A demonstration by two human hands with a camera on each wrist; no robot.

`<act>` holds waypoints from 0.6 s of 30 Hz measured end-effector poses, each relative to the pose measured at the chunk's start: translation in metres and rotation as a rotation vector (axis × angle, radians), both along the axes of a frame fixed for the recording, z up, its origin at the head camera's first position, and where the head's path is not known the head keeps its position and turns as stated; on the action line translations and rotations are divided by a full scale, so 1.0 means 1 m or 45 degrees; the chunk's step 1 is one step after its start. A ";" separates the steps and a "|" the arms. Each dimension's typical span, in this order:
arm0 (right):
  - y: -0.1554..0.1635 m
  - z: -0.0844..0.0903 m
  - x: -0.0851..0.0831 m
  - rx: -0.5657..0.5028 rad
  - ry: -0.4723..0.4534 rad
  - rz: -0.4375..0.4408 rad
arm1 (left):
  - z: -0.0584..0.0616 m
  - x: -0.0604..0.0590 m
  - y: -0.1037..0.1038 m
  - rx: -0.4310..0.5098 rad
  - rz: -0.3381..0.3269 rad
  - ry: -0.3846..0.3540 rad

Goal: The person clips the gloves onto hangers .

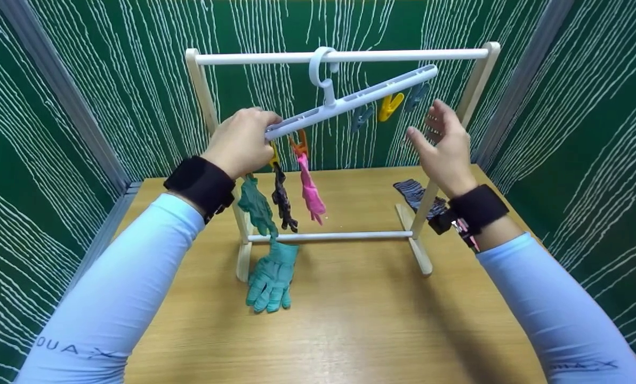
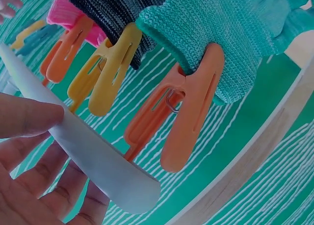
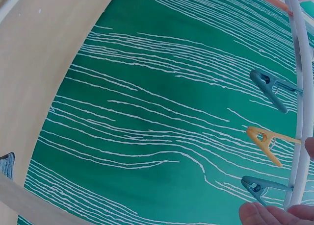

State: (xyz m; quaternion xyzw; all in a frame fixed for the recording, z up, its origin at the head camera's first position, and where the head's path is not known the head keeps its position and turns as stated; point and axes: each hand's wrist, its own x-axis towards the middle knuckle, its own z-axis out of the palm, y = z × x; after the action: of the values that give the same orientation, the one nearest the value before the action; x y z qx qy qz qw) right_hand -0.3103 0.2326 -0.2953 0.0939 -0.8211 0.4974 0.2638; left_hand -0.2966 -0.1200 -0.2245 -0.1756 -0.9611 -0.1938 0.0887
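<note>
My left hand (image 1: 243,140) grips the lower left end of a white clip hanger (image 1: 349,101), its thumb across the bar in the left wrist view. The hanger's hook loops over the rack's top rail, and the bar tilts up to the right. Under the left half, an orange clothespin (image 2: 191,107) holds a teal glove (image 2: 230,43), a yellow one (image 2: 105,70) a dark striped glove (image 2: 117,14), and another orange one a pink glove (image 1: 311,186). Three clothespins, two blue-grey and one yellow (image 1: 390,107), hang bare under the right half. My right hand (image 1: 447,146), fingers apart, is just below the raised end.
A wooden rack (image 1: 476,80) with a white top rail (image 1: 403,55) stands on the wooden table (image 1: 349,320). Another teal glove (image 1: 272,274) appears below the hanging one. Dark striped fabric (image 1: 411,192) lies by the rack's right leg. Green walls with white streaks surround the table.
</note>
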 end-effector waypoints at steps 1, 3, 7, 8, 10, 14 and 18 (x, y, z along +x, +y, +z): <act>0.000 0.002 -0.001 -0.001 -0.013 -0.009 | 0.000 0.000 0.000 -0.008 0.000 0.003; -0.001 0.005 -0.005 -0.009 -0.042 -0.022 | 0.000 -0.001 0.001 -0.024 0.001 0.011; -0.003 0.011 -0.010 -0.016 -0.086 -0.041 | -0.002 -0.003 0.001 -0.061 0.008 0.041; -0.004 0.012 -0.012 -0.017 -0.094 -0.042 | -0.002 -0.004 0.002 -0.072 0.011 0.050; -0.005 0.015 -0.015 -0.035 -0.100 -0.033 | -0.003 -0.005 0.002 -0.104 0.012 0.076; -0.006 0.020 -0.021 -0.057 -0.116 -0.029 | -0.003 -0.007 0.001 -0.158 0.005 0.110; -0.006 0.023 -0.027 -0.049 -0.130 -0.033 | -0.003 -0.009 0.000 -0.178 -0.007 0.102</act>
State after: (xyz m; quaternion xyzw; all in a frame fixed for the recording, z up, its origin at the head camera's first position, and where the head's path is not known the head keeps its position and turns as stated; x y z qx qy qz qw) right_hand -0.3372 0.2264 -0.2721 0.0527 -0.8249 0.5138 0.2297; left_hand -0.3060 -0.1196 -0.2273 -0.1915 -0.9675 -0.1192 0.1142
